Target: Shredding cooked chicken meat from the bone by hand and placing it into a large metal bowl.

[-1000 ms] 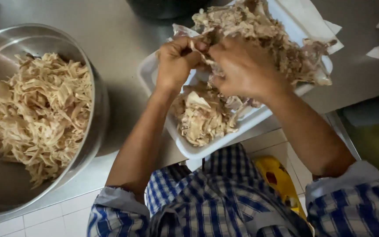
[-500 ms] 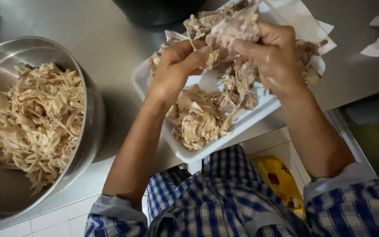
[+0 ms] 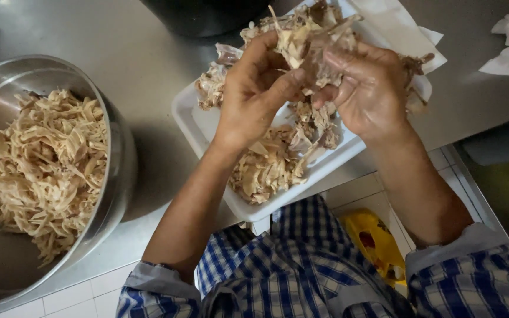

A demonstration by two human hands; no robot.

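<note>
Head view: left hand (image 3: 254,97) and right hand (image 3: 367,88) both grip a chunk of cooked meat (image 3: 304,44) above a white tray (image 3: 191,121); steel bowl (image 3: 116,147) of shreds far left.

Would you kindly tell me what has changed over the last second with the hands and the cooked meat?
Both hands have risen from the heap on the white tray. The left hand and right hand now hold a chunk of cooked meat lifted above the tray, gripped between them; a second ago they were pinching at meat lying low on it. The steel bowl of shredded meat stayed as it was.
</note>
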